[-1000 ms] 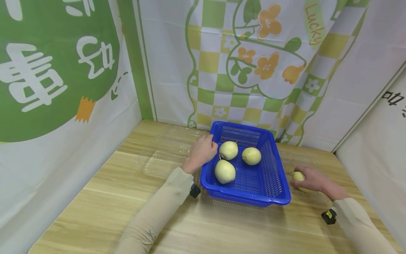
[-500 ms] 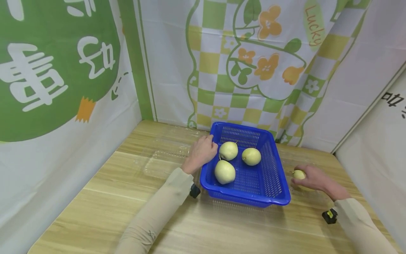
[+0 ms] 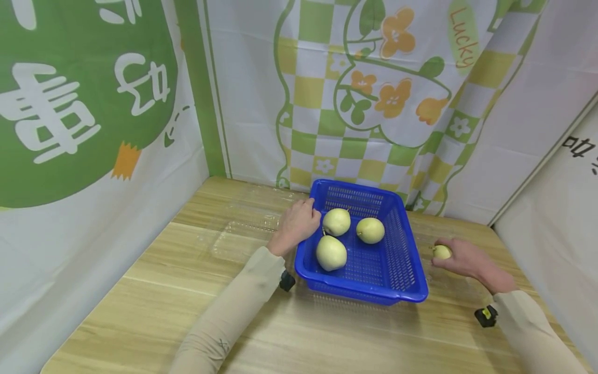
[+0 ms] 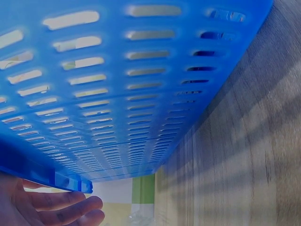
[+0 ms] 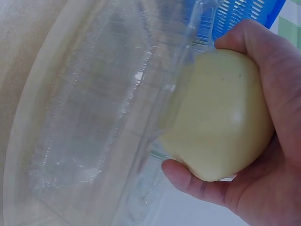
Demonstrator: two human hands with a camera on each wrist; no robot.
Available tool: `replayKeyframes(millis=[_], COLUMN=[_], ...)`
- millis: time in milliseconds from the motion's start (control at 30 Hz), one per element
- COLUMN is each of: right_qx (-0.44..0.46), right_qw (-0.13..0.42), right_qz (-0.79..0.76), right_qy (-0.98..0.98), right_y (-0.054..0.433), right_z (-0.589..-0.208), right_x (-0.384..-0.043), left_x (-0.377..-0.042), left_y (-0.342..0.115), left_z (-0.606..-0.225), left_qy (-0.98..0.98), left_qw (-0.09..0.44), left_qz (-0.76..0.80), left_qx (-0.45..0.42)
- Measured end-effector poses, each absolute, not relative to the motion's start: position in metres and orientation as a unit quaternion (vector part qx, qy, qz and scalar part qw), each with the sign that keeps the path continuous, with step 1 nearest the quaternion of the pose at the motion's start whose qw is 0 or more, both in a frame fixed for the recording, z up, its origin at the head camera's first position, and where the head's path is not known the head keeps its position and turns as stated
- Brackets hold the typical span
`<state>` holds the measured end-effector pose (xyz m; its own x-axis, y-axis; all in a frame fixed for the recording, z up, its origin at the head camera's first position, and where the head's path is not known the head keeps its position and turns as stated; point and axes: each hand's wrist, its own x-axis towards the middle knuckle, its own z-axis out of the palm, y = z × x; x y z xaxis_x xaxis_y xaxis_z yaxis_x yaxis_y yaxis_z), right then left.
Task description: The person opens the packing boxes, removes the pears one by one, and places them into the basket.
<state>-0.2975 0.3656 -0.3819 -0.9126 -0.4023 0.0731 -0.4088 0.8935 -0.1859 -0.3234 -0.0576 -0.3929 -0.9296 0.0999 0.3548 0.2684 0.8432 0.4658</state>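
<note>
A blue plastic basket (image 3: 364, 283) with slotted walls stands on the wooden table, three pale yellow pears inside: one pear (image 3: 336, 222) near the left wall, another pear (image 3: 331, 253) in front of it, a third pear (image 3: 370, 230) to their right. My left hand (image 3: 298, 223) grips the basket's left rim; in the left wrist view its fingers (image 4: 70, 212) reach beneath the rim. To the basket's right, my right hand (image 3: 462, 258) holds one more pear (image 5: 221, 113) between thumb and fingers. That pear is close against the wall of a clear plastic container (image 5: 99, 108).
More clear plastic packaging (image 3: 245, 240) lies on the wooden table (image 3: 154, 296) left of the basket. A patterned curtain (image 3: 364, 104) hangs just behind the basket, and printed cloth walls flank the table on both sides.
My right hand has shifted slightly to the right with its pear, which shows less in the head view. The left hand and the basket have stayed in place.
</note>
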Motion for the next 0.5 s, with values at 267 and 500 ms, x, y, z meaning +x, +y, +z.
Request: replayKeyframes(millis=[267,500], right_qx=[0.202,0.199], right_qw=[0.034,0.031], right_qz=[0.097,0.102], right_qy=[-0.974,-0.974], right_y=[0.361,0.353], right_z=[-0.371,-0.358], right_x=[-0.3,-0.302], left_x=[-0.323,-0.321], left_y=[-0.058,-0.058], left_z=[-0.393,-0.392], left_qy=[-0.946,-0.946], left_qw=[0.163,0.162], left_qz=[-0.262,-0.265], left_qx=[-0.098,-0.093])
